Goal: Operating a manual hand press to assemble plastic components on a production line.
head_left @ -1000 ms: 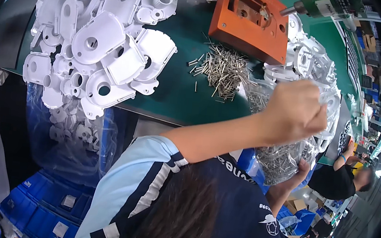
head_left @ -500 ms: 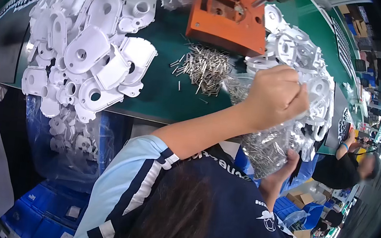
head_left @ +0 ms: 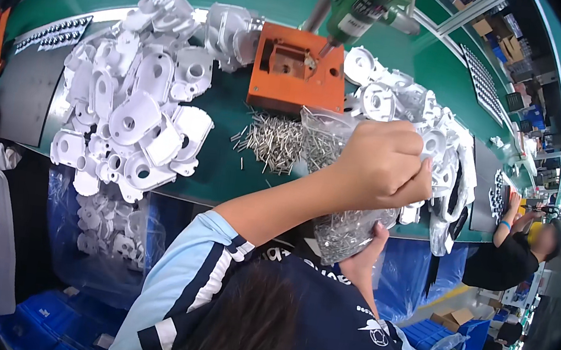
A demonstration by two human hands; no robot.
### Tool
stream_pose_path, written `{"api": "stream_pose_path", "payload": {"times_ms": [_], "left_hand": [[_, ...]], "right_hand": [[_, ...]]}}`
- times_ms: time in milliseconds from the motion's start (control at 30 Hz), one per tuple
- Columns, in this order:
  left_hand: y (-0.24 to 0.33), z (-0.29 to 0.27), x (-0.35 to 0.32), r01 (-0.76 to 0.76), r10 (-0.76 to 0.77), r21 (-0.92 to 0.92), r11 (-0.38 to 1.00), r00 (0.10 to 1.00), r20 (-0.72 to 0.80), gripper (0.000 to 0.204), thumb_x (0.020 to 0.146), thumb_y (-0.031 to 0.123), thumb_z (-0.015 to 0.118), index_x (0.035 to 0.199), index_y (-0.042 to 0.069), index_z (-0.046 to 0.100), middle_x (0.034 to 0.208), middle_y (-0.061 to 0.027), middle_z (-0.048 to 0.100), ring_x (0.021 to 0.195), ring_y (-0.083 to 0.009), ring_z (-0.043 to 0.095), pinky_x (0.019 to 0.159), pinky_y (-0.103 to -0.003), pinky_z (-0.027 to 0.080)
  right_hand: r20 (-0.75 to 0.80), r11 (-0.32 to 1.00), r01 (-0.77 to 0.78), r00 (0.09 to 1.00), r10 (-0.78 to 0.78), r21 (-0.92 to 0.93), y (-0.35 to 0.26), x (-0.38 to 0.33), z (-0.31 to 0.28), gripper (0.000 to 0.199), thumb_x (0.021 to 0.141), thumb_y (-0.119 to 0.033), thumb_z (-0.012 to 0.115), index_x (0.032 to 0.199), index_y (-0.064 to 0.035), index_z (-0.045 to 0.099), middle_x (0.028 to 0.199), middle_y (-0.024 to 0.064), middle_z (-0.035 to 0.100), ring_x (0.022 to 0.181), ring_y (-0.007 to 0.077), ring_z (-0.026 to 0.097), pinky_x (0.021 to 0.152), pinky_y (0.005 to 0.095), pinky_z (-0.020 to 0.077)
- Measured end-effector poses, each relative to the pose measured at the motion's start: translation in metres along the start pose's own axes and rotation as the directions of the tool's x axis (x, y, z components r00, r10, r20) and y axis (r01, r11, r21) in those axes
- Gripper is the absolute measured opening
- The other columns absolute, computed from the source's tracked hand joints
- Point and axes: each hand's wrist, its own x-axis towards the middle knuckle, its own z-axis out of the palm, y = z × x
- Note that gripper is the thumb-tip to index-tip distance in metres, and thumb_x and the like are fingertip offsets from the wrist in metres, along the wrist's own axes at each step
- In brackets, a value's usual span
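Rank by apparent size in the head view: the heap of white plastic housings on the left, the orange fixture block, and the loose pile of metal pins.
1. heap of white plastic housings, by far the largest.
2. orange fixture block.
3. loose pile of metal pins, smallest, though not far behind the block.

both hands closed: left hand (head_left: 384,165) raised, right hand (head_left: 371,244) beneath

Bright, even light (edges bowed, dark)

Head-worn fisheye — looking steeply down, close over green workbench (head_left: 224,182)
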Motion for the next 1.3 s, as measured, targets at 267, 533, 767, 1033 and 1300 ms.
{"api": "stream_pose_path", "payload": {"times_ms": [267, 533, 767, 1033, 1300], "left_hand": [[0.004, 0.003, 0.039, -0.209, 0.203, 0.017, 0.978, 0.962, 0.182, 0.026, 0.055, 0.003, 0.061, 0.042, 0.008, 0.039, 0.048, -0.0017, 0.036, 0.044, -0.0188, 0.045, 0.036, -0.031, 0.036], [0.001, 0.014, 0.014, -0.367, 0.399, -0.156, 0.917, 0.845, 0.356, 0.027, 0.051, -0.002, 0.059, 0.046, 0.006, 0.034, 0.052, -0.0015, 0.033, 0.044, -0.0168, 0.041, 0.035, -0.028, 0.033], [0.016, 0.019, -0.002, -0.380, 0.432, -0.205, 0.902, 0.800, 0.417, 0.022, 0.052, 0.000, 0.059, 0.046, 0.005, 0.039, 0.055, -0.0015, 0.037, 0.048, -0.0165, 0.041, 0.043, -0.028, 0.036], [0.043, 0.001, 0.000, -0.337, 0.267, 0.033, 0.941, 0.796, 0.543, 0.016, 0.052, 0.008, 0.068, 0.054, 0.005, 0.052, 0.074, -0.0037, 0.051, 0.078, -0.0208, 0.052, 0.070, -0.034, 0.039], [0.060, -0.039, 0.022, -0.267, -0.083, 0.395, 0.879, 0.730, 0.678, 0.024, 0.062, 0.021, 0.072, 0.061, 0.006, 0.053, 0.096, -0.0064, 0.053, 0.099, -0.0257, 0.049, 0.084, -0.044, 0.030]], "right_hand": [[0.012, 0.979, -0.181, 0.983, 0.181, 0.090, 0.010, 0.023, 0.007, 0.048, 0.088, -0.039, 0.037, 0.119, -0.0039, 0.047, 0.121, 0.0149, 0.052, 0.112, 0.0303, 0.050, 0.096, 0.0459, 0.0391], [0.173, 0.680, 0.091, 0.984, 0.053, -0.727, -0.069, 0.011, 0.009, 0.024, 0.088, -0.009, 0.044, 0.105, 0.0056, 0.053, 0.066, 0.0135, 0.059, 0.055, 0.0194, 0.060, 0.044, 0.0273, 0.0458], [0.558, 0.354, 0.696, 0.714, -0.423, -0.624, -0.115, 0.016, 0.053, 0.028, 0.078, 0.001, 0.049, 0.105, -0.0005, 0.058, 0.108, 0.0111, 0.055, 0.093, 0.0165, 0.054, 0.074, 0.0268, 0.0438], [0.907, 0.043, 0.908, 0.411, 0.093, -0.416, -0.136, 0.047, 0.112, 0.021, 0.073, -0.006, 0.056, 0.094, -0.0064, 0.060, 0.133, 0.0113, 0.041, 0.114, 0.0275, 0.046, 0.092, 0.0368, 0.0399], [0.892, -0.342, 0.895, 0.379, 0.245, -0.286, -0.162, 0.049, 0.135, 0.014, 0.070, 0.000, 0.062, 0.084, -0.0010, 0.059, 0.121, 0.0102, 0.049, 0.100, 0.0277, 0.055, 0.083, 0.0356, 0.0459]]}}
